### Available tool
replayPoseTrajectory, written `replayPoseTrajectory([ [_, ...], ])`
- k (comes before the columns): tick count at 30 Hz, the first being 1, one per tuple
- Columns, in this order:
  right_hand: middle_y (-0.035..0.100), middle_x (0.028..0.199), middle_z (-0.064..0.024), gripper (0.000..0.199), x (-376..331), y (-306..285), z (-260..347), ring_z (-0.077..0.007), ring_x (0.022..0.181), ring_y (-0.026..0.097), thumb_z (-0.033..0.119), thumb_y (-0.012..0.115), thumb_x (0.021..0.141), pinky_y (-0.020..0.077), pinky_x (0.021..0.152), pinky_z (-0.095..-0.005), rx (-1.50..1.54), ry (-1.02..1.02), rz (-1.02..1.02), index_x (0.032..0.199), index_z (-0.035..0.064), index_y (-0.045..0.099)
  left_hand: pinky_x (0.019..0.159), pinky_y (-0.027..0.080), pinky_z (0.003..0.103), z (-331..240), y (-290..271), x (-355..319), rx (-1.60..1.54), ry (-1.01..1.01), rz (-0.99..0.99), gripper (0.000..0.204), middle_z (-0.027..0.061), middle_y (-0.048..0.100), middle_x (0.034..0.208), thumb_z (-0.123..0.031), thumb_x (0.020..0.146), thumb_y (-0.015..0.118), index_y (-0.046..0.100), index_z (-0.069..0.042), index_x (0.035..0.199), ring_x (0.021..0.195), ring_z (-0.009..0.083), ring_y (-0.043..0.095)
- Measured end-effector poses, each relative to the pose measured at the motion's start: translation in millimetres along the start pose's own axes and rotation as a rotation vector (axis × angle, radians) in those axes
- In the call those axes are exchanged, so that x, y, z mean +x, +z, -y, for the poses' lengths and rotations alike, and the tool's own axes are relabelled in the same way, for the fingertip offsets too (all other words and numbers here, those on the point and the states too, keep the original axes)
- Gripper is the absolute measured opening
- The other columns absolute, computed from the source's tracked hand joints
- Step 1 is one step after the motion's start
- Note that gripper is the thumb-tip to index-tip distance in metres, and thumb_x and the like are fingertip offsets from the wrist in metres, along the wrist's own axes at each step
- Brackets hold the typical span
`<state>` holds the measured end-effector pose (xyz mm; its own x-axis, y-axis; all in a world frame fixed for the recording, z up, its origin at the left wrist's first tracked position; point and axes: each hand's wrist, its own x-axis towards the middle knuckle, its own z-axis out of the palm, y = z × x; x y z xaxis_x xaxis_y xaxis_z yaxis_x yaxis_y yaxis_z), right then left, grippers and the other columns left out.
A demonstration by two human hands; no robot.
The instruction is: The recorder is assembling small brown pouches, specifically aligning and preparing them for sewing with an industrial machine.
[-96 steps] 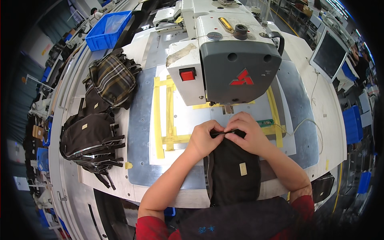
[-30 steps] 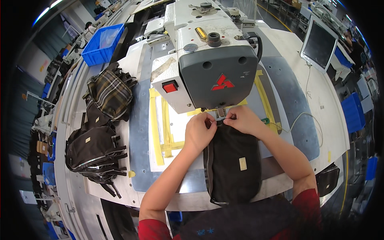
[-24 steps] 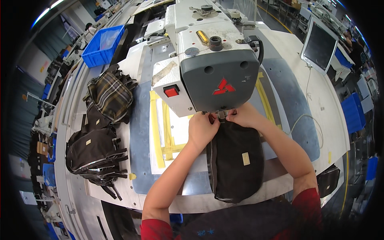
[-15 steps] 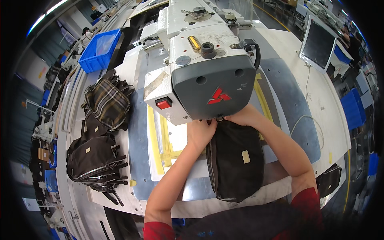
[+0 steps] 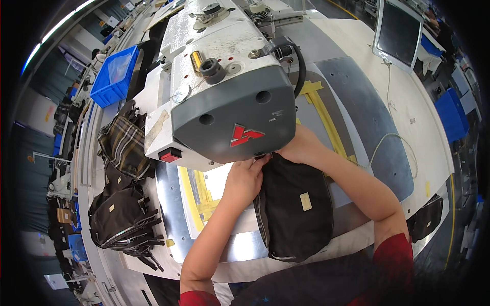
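A dark brown fabric pouch (image 5: 293, 214) lies toward me on the sewing table, with a zipper along its left side and a small cream label on top. Its far end reaches under the grey front cover of a sewing machine head (image 5: 235, 115). My left hand (image 5: 242, 182) pinches the far left corner of the pouch, fingertips just below the cover. On the other side my right hand (image 5: 300, 147) is at the far right corner, thumb on the fabric; its other fingers are hidden by the machine head and the pouch. The needle area is out of sight.
At left lies a heap of similar dark pouches (image 5: 120, 211), one plaid piece (image 5: 125, 145) among them. Behind it stands a blue crate (image 5: 115, 76). Yellow tape (image 5: 332, 127) borders a plate under the machine. A screen (image 5: 398, 33) stands far right; a cord (image 5: 390, 136) trails across the table.
My view has turned, so the machine head appears farther left and tilted. Both hands stay at the pouch's far end, the left one's fingers now showing more on its corner.
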<state>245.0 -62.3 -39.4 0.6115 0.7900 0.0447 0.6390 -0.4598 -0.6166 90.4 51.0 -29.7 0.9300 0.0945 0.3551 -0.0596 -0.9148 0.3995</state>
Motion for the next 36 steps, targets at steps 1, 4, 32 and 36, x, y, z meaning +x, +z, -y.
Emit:
replayPoseTrajectory([
  [1,0.067,0.079,-0.0139,0.017,0,0,-1,-0.0312,0.081,0.064,0.022,0.067,0.073,0.0503,0.072,-0.0418,0.004,-0.011,-0.011,0.081,0.0065,0.069,0.083,0.048,0.040,-2,0,0,0.030,-0.018,0.033,0.037,0.0102,0.060,0.109,0.007,0.073,0.055,0.064,-0.005,0.106,0.096,0.0318,0.058],
  [4,0.067,0.078,-0.0141,0.019,1,-1,2,-0.0317,0.081,0.064,0.022,0.068,0.072,0.0505,0.072,-0.0417,-0.020,-0.002,0.031,0.083,0.0067,0.069,0.083,0.049,0.039,1,1,0,0.060,0.051,0.016,0.039,0.0093,0.059,0.108,0.008,0.070,0.055,0.063,-0.004,0.106,0.097,0.0305,0.059],
  [32,0.061,0.092,-0.0112,0.029,0,3,-13,-0.0292,0.093,0.060,0.020,0.071,0.071,0.0403,0.086,-0.0422,0.152,-0.157,-0.083,0.087,0.0012,0.056,0.087,0.042,0.038,-5,-3,1,0.165,0.085,0.013,0.035,0.0043,0.058,0.109,-0.021,0.080,0.064,0.060,-0.012,0.114,0.098,0.0247,0.056],
  [36,0.059,0.086,-0.0095,0.023,3,-4,-13,-0.0273,0.088,0.059,0.019,0.071,0.069,0.0412,0.081,-0.0399,0.471,-0.145,0.059,0.080,0.0024,0.059,0.087,0.042,0.037,-7,-4,2,0.187,0.095,0.015,0.035,0.0044,0.058,0.109,-0.021,0.080,0.064,0.061,-0.011,0.113,0.098,0.0242,0.056],
])
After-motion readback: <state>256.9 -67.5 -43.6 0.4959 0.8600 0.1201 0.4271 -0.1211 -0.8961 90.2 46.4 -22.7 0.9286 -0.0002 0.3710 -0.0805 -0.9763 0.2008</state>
